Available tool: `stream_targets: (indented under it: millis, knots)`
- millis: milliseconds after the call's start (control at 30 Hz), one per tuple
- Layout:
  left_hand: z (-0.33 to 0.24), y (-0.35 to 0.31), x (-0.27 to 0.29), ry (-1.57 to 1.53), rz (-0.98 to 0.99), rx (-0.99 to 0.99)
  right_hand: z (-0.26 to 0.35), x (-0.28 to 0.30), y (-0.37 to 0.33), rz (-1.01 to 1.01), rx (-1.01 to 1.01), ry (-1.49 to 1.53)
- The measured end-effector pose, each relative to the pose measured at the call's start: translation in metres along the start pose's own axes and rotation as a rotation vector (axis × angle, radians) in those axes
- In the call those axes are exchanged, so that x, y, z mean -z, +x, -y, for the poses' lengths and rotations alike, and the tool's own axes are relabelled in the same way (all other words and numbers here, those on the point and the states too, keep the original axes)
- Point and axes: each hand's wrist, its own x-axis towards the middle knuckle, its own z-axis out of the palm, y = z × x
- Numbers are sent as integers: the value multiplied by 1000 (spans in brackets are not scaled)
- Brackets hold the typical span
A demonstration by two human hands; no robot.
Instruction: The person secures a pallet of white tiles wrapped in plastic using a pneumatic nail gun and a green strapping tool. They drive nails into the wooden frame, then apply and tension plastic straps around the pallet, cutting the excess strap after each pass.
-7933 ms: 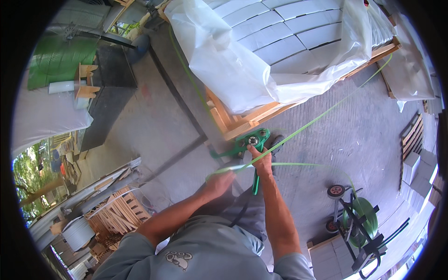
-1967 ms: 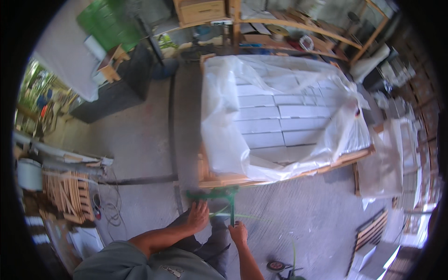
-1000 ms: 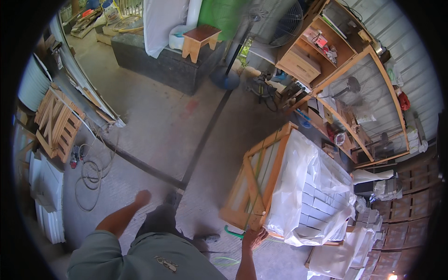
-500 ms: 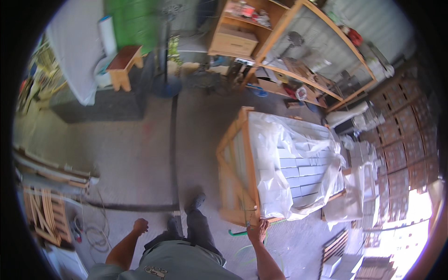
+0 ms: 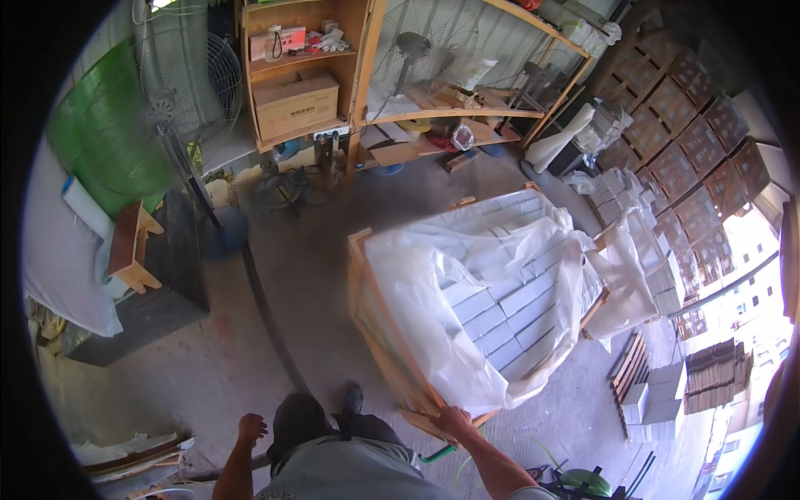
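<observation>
My right hand (image 5: 454,423) is at the near corner of a wooden crate (image 5: 421,392), its fingers bent over the top edge. The crate holds rows of white boxes (image 5: 500,321). Crumpled translucent plastic sheeting (image 5: 433,292) lies over the sides and partly across the boxes. Just below that corner, a green strap or bar (image 5: 438,454) sticks out near my right forearm. My left hand (image 5: 252,427) hangs free beside my left leg, holding nothing, its fingers loosely bent and a little apart.
A standing fan (image 5: 179,158) and a dark block with a small wooden stool (image 5: 133,246) are at left. Wooden shelves (image 5: 358,75) line the back. Stacked cartons (image 5: 667,133) rise at right, with a pallet (image 5: 629,367) nearer. A green strapping reel (image 5: 583,481) stands at the lower right.
My view has turned to the right and lifted, bringing the fan and shelves further in. My right hand stays at the crate's corner. My left hand still hangs at my side, and my feet have shifted.
</observation>
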Motion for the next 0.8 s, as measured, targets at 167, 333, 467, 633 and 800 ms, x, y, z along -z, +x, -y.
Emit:
stream_targets:
  millis: [167, 333, 467, 633, 800]
  knots:
    - [-23, 45, 22, 52, 73, 82, 58, 20, 100, -152, -35, 327]
    - [-85, 108, 53, 510, 126, -12, 67, -35, 187, -103, 151, 609]
    - [-152, 157, 86, 32, 66, 91, 64, -84, 216, 378, -94, 1414]
    - [-246, 201, 106, 221, 42, -59, 100, -88, 212, 249, -487, 1247]
    - [-328, 233, 97, 343, -54, -141, 127, -69, 206, 237, -573, 1301]
